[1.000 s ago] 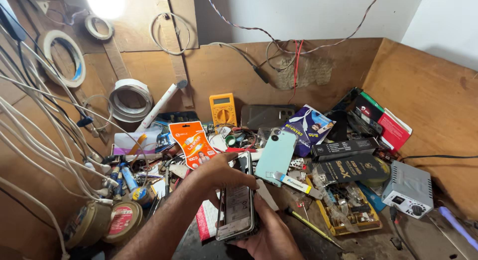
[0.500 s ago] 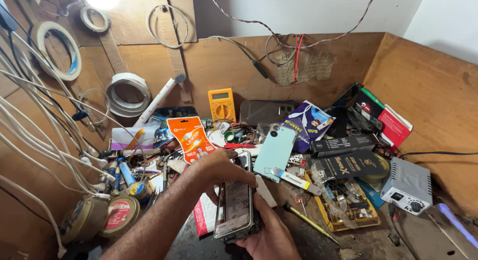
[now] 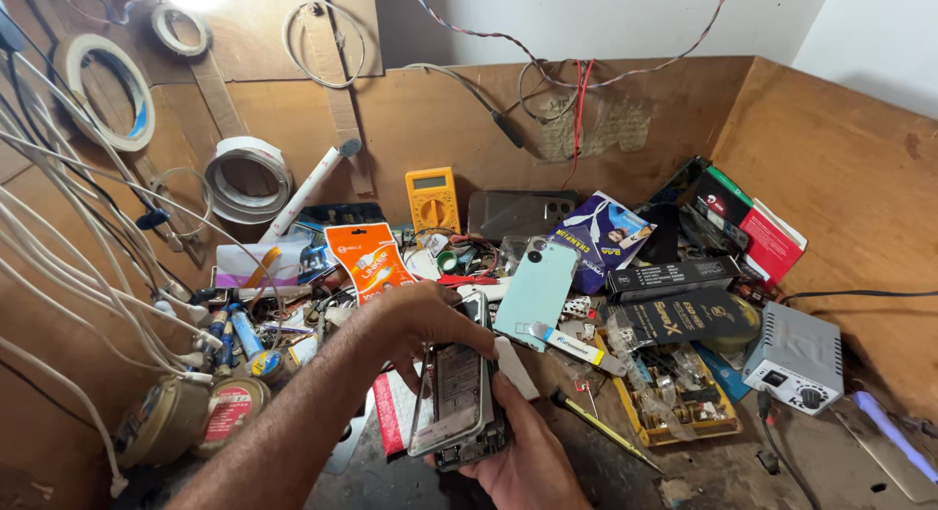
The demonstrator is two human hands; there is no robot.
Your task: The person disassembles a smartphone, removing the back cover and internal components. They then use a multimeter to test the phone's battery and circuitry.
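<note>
Down at the lower middle of the frame, both hands work on an opened smartphone [image 3: 457, 393] held just above the cluttered desk [image 3: 703, 471]. The left hand [image 3: 415, 324] comes in from the lower left and curls over the top end of the phone, its fingers bent down around the upper edge and side, gripping it. The right hand [image 3: 528, 451] sits beneath and to the right, cradling the lower end with its thumb pressed along the right edge; its other fingers are hidden under the device. The phone is tilted, its thin screen panel appearing lifted slightly from the darker body below. Just beside it to the right lies a mint-green phone [image 3: 535, 290] with its back up, and a yellow-handled screwdriver [image 3: 596, 424] rests near the right hand. Farther back, an orange packet [image 3: 369, 261] and a yellow multimeter [image 3: 432, 199] stand against the wooden wall in the upper middle. A grey box with a knob [image 3: 796, 356] sits at the right of the frame, while white cables [image 3: 68, 246] and rolls of tape [image 3: 244, 178] fill the left side.
</note>
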